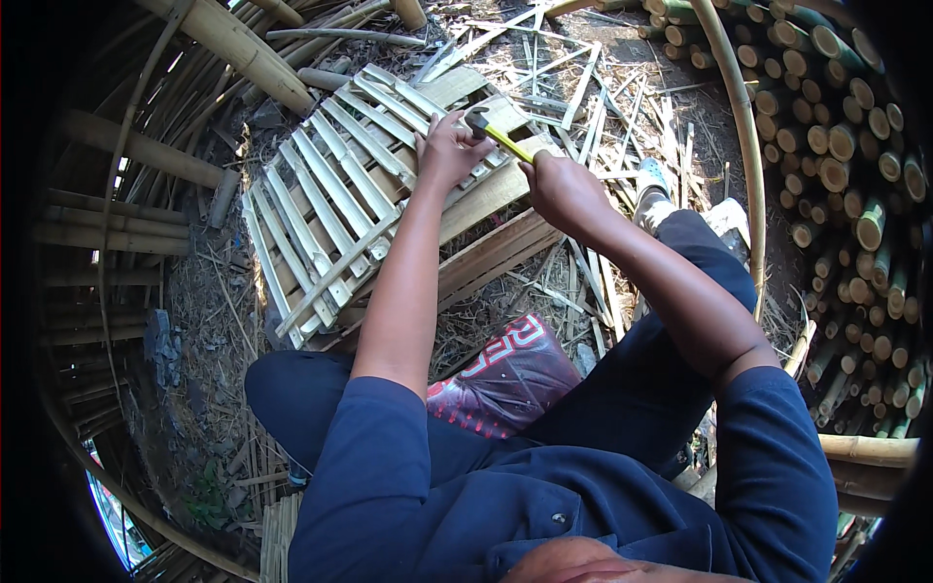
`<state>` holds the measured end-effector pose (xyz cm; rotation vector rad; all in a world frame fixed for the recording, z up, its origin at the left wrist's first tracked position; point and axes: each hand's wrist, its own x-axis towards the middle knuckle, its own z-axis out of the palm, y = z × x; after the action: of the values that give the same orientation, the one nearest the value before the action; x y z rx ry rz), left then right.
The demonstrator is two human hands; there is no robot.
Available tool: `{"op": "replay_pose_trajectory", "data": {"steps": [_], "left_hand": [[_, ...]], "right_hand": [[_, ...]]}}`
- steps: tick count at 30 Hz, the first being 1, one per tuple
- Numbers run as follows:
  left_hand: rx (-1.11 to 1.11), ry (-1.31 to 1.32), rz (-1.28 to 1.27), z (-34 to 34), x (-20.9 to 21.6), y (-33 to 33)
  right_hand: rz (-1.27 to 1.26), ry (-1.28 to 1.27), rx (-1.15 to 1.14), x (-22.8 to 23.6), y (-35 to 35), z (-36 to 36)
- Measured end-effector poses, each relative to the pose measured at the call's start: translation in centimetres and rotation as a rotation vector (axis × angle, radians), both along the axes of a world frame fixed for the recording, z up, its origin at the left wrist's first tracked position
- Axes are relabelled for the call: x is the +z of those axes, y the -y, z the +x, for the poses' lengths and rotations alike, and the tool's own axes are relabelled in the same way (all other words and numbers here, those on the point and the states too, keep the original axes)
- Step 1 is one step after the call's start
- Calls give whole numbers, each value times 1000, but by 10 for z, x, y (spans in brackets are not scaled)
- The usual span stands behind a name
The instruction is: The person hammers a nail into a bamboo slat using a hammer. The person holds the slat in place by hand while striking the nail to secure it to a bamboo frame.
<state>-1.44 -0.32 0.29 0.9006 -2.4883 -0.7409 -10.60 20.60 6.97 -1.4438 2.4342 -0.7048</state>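
Observation:
My right hand (564,194) is wrapped round the yellow handle of a hammer (505,141). The hammer's dark head is beside the fingers of my left hand (450,151). That hand rests at the right part of a slatted bamboo panel (335,185), its fingers bent together; whatever they pinch is too small to make out. Split bamboo strips lie side by side in the panel, with a cross strip (340,277) along its near edge. Beneath it is a low wooden platform (496,248) of planks.
Cut bamboo poles (836,175) are stacked at the right behind a bent pole (743,126). Loose bamboo strips (583,87) litter the ground beyond the platform. Thick poles (233,49) and a bamboo wall stand at the left. A dark printed sack (510,384) lies between my legs.

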Motion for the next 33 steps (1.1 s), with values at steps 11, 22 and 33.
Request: {"op": "replay_pose_trajectory", "data": {"steps": [11,22,33], "left_hand": [[-4,101,53,-1,0,4],[-19,35,40,-4,-7,4],[-1,76,114,1,6,-3]], "right_hand": [[29,16,-51,9,0,13],[42,20,-78,-10,-2,7],[-49,40,-109,9,-2,13]]}}
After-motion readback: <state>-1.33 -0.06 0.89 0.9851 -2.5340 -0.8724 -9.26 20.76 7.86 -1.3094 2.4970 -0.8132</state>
